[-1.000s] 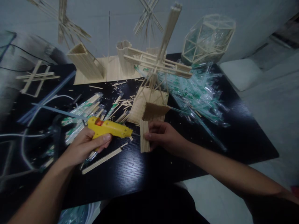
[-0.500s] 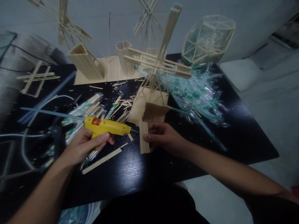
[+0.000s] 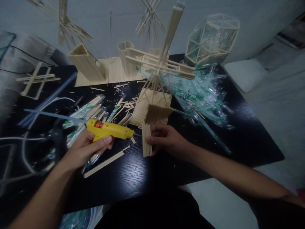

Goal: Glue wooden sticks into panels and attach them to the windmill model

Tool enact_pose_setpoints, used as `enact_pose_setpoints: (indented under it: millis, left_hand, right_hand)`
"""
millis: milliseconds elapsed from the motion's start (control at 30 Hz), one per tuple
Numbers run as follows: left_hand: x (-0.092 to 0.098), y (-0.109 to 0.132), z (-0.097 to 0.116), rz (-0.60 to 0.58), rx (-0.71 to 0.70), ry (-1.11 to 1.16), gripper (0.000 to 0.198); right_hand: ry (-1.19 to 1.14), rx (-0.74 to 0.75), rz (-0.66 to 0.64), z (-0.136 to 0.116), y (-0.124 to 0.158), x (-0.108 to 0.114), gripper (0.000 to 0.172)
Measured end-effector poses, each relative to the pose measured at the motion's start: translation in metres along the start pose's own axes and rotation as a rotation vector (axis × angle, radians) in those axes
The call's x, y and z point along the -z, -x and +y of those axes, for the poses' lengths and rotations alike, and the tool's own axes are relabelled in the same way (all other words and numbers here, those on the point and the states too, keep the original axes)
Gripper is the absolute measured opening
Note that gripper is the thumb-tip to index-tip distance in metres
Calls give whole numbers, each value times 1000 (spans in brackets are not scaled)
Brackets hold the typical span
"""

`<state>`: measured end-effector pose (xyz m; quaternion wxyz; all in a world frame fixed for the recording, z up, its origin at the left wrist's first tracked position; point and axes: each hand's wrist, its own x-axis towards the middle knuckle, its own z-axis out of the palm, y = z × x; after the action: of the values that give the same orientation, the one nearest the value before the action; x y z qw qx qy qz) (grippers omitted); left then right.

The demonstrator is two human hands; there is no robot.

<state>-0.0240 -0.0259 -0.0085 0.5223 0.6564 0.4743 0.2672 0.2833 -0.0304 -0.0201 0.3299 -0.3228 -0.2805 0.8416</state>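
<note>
My left hand [image 3: 91, 146] is wrapped round the handle of a yellow glue gun [image 3: 111, 129], whose nozzle points right. A pale blue glue stick [image 3: 54, 116] sticks out of its back end. Between the thumb and fingers of my right hand [image 3: 165, 140] is a small panel of wooden sticks [image 3: 147, 140], held upright. The nozzle tip reaches close to the panel's left side; whether they touch I cannot tell. Just behind the panel stands a stick-built windmill model [image 3: 158, 68], with a wooden panel [image 3: 157, 114] leaning at its base.
Loose wooden sticks [image 3: 105, 163] and plastic-wrapped sticks [image 3: 88, 109] lie on the black table [image 3: 133, 181]. A heap of clear wrappers [image 3: 202, 92] is at the right. Behind are a wooden tower [image 3: 89, 65] and a polyhedral stick frame [image 3: 213, 39]. A white cable [image 3: 25, 143] loops at left.
Very little differs. The glue stick's rear end has shifted slightly to the right, and my left fingers have drawn in a little on the glue gun's handle. The right hand stays put.
</note>
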Motion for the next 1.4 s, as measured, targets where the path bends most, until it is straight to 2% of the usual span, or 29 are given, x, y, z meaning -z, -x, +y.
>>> enact_pose_setpoints:
  millis: [100,200,800,1067,1233,1333,1400]
  left_hand:
    - [1,2,-3,-28,77,52,46]
    - [0,2,-3,-22,93,63,48]
    - [-1,-1,0,13,15,79,47]
    - [-2,-1,2,73,68,77,50]
    - [-6,-3,11,165,181,28,52]
    - [-7,-8,21,315,320,-100,54]
    - [-6,-11,28,408,392,-262,54]
  right_hand:
    - [-4,-4,3,-1,0,0,34]
    - [-8,-15,3,-1,0,-1,35]
    - [-5,-31,2,1,1,0,33]
    - [33,-52,-28,2,0,2,36]
    - [37,-50,-63,3,0,2,35]
    - [50,-60,-87,2,1,2,32]
    - [55,-54,-63,1,0,2,32]
